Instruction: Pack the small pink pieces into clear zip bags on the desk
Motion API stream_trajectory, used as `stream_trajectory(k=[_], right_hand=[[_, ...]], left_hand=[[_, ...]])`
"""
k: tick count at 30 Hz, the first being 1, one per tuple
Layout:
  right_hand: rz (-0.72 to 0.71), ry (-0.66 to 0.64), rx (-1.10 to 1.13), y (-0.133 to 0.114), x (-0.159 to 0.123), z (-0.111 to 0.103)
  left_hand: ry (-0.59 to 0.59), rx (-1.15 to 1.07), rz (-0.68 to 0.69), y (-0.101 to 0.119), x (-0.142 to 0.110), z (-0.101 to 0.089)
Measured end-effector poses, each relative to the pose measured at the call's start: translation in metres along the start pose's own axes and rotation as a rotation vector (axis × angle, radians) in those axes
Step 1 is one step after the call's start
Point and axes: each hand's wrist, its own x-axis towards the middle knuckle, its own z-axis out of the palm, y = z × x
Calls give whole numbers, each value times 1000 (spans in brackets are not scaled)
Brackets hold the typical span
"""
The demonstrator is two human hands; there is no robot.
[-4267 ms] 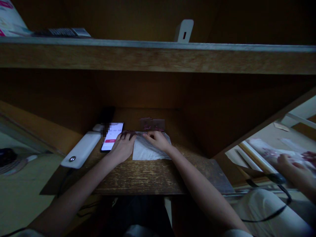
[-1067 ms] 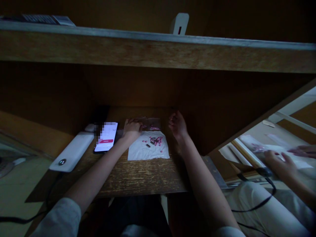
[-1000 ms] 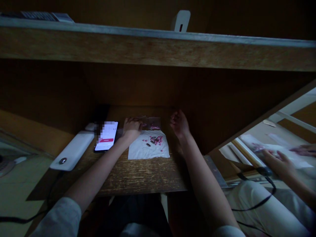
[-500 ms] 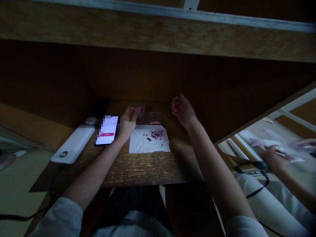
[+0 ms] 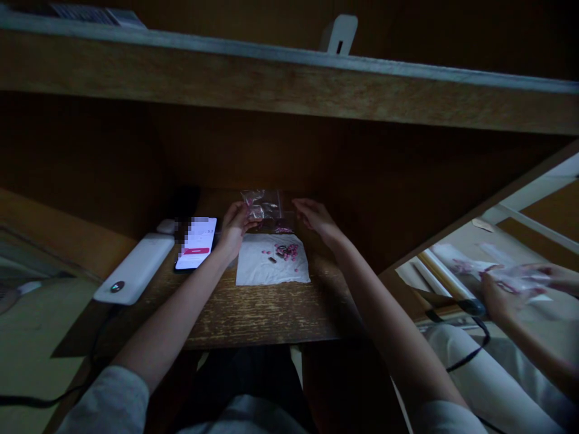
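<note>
I am inspecting a dim view from the head camera. The left hand (image 5: 234,230) is closed in a pinch on the lower left of a clear plastic bag (image 5: 261,205), holding it up above the rear edge of the worktop (image 5: 266,319). The right hand (image 5: 316,218) is open and empty, fingers extended toward the bag, just beside it with no contact that I can confirm. Pink pieces show inside the bag, but I cannot tell whether its mouth is open.

Below, a white paper sheet (image 5: 253,268) lies near the middle of the worktop, carrying loose pink beads (image 5: 287,251) and a few small dark pieces (image 5: 272,260). More pink material (image 5: 283,229) sits at the sheet's rear edge, too dim to identify.

Risk assessment: with a one-hand pinch, a slipped grip could drop the bag onto the loose beads and scatter them. An unsealed mouth could spill its contents if the bag tilts. The left wrist is also near the phone (image 5: 196,243), so a stray touch on its screen is possible. The poor light limits my checks.
</note>
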Motion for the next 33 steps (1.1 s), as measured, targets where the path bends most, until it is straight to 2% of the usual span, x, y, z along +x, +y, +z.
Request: stream_trajectory(k=[3,5,10,15,20,24,29,33], right_hand=[[-11,-173,77,9,-5,15],[-19,-211,111,13,-7,22],[-64,-135,109,32,-8,26],[-128,-48,-1,48,-9,27],[-199,17,-106,48,-13,36],[-239,43,-246,47,-17,39],[-291,-15,-383,45,-23,39],[-297,-45,-430,45,-25,40]], left_hand=[[-7,-35,-45,-2,-1,-1],[12,-18,-67,-4,-1,-2],[58,90,-117,-7,-3,-1],[88,250,42,-11,-5,-1],[102,280,103,-16,-3,-4],[29,333,39,-21,-4,-2],[-106,421,-41,-24,-11,6],[-112,406,-60,-23,-13,6]])
